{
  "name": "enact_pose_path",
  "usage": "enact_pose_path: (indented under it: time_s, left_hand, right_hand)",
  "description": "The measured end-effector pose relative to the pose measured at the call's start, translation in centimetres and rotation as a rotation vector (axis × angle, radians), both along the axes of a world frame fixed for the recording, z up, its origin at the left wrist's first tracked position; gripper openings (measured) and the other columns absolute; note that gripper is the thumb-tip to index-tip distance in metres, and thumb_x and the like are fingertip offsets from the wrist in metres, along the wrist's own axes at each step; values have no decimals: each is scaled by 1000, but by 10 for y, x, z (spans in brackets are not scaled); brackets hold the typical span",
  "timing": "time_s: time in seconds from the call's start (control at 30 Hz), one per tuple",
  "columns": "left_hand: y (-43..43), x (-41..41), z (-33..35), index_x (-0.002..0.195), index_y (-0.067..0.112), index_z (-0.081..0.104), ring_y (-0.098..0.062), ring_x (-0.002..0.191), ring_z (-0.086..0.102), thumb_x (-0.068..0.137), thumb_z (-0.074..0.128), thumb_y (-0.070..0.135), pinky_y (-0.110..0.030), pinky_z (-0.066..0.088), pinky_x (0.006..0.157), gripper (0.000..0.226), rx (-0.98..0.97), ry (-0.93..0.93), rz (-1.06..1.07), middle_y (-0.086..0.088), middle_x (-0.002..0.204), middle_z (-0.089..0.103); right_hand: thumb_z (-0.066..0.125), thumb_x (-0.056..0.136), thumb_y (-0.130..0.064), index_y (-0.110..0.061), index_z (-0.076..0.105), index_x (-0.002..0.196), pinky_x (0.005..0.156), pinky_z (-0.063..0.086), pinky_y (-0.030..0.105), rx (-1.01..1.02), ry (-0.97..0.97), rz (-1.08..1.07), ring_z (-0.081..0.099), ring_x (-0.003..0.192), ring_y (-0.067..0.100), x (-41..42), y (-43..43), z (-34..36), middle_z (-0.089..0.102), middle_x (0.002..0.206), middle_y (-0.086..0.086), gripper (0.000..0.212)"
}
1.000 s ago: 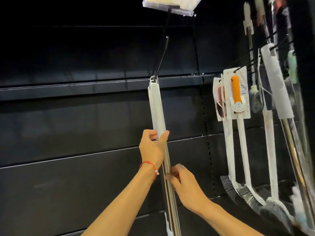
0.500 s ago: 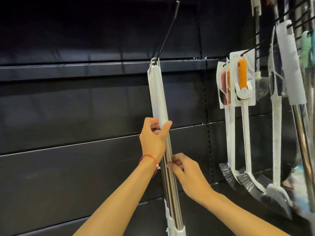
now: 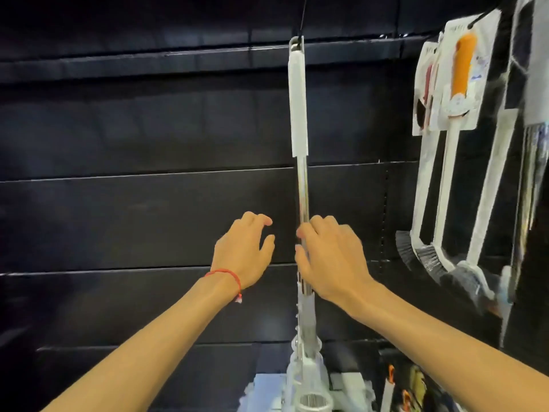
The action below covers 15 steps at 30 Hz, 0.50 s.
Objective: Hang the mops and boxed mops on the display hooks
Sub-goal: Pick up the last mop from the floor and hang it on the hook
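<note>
One hand off: my left hand (image 3: 242, 254) let go of the mop (image 3: 298, 114), fingers loose; right hand (image 3: 329, 263) still grips it; labels (image 3: 475, 75) too blurry to read

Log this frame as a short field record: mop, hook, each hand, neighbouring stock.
mop: mop hangs roughly upright, with the loop at its top on the hook, a white sleeve over the upper handle and a bare metal shaft below
hook: black wire display hook, reaching out from above
left hand: left hand is open, beside the shaft and clear of it
right hand: right hand has its fingers curled round the metal shaft
neighbouring stock: carded brushes hang to the right
backdrop: dark back panel
</note>
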<state>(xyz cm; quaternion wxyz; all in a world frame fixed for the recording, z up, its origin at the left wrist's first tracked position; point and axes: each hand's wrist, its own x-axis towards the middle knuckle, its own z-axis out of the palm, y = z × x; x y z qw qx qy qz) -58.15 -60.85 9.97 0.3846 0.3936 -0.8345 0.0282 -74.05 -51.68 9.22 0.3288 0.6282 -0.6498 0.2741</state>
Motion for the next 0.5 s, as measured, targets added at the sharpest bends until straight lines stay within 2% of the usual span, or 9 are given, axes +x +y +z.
enact_pose_path:
  time_s: [0.07,0.23,0.5]
  left_hand:
    - [24,17,-27,136,30,52,-16,115,56,103,49,38,-41,53,88,34,-24,-136,78,10,134,53]
    - [92,68,-101,133,24,56,-26,107,59,100,53,35,-43,53,81,35,24,-310,251,2,125,58]
    - [212,181,-186,119,21,64,-27,87,64,92,62,33,-44,55,64,30,103,-404,497,-1,108,65]
  right_hand:
    - [59,95,-38,-21,71,109,73,51,38,66,71,25,63,91,23,7,13,-20,69,102,-2,25]
    - [57,91,-38,-21,70,103,76,47,40,175,110,155,62,90,25,32,45,-77,67,97,-1,24]
    - [61,86,-35,-19,71,95,73,50,41,329,108,419,62,84,27,134,108,-155,69,90,-1,21]
